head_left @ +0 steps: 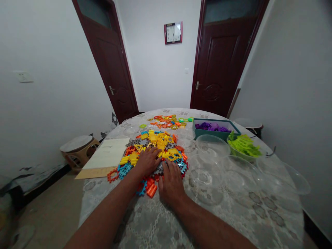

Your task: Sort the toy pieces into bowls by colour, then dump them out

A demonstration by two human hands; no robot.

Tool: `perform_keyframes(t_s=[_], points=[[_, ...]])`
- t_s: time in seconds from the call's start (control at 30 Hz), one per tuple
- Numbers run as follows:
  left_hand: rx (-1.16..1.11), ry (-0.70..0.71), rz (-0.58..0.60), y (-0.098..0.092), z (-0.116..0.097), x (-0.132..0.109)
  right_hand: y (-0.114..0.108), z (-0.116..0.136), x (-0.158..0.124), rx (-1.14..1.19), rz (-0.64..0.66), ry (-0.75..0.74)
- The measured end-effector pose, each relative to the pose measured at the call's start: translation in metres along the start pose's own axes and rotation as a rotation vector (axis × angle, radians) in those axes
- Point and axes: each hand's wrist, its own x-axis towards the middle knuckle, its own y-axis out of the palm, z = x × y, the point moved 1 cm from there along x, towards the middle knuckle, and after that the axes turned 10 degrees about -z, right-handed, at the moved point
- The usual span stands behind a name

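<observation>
A heaped pile of plastic building pieces (158, 138) in yellow, orange, blue, grey and red lies in the middle of the table. My left hand (148, 160) rests on top of it, open, its fingers stretched over yellow and grey pieces. Just to the right, my right hand (171, 180) lies against the near side of the heap, open, with its fingers reaching forward onto grey pieces. Several orange tube-like pieces (151, 190) sit between my wrists, beside a blue toothed piece (141, 188). What lies under my palms is hidden.
Several clear plastic bowls (212, 147) stand on the right of the patterned tablecloth (145, 221). Behind them are a teal box (215, 133) of purple pieces and a bowl of lime-green pieces (243, 144). A pale board (106, 155) lies left; flat colourful pieces (168, 121) lie farther back.
</observation>
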Motion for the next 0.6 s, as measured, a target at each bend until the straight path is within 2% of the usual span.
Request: perform_keyframes(t_s=[0.13, 0.27, 0.47, 0.6], points=[[0.006, 0.006, 0.032, 0.004, -0.001, 0.009, 0.0, 0.0, 0.0, -0.001, 0.011, 0.024], [0.003, 0.037, 0.067, -0.001, 0.0, 0.017, -0.003, 0.0, 0.001, 0.034, 0.021, 0.055], [0.026, 0.041, -0.09, -0.009, -0.001, 0.042, -0.016, 0.003, 0.012, 0.153, -0.003, 0.06], [0.049, 0.04, 0.04, 0.009, -0.012, 0.063, -0.025, 0.008, 0.02, 0.276, -0.002, 0.041]])
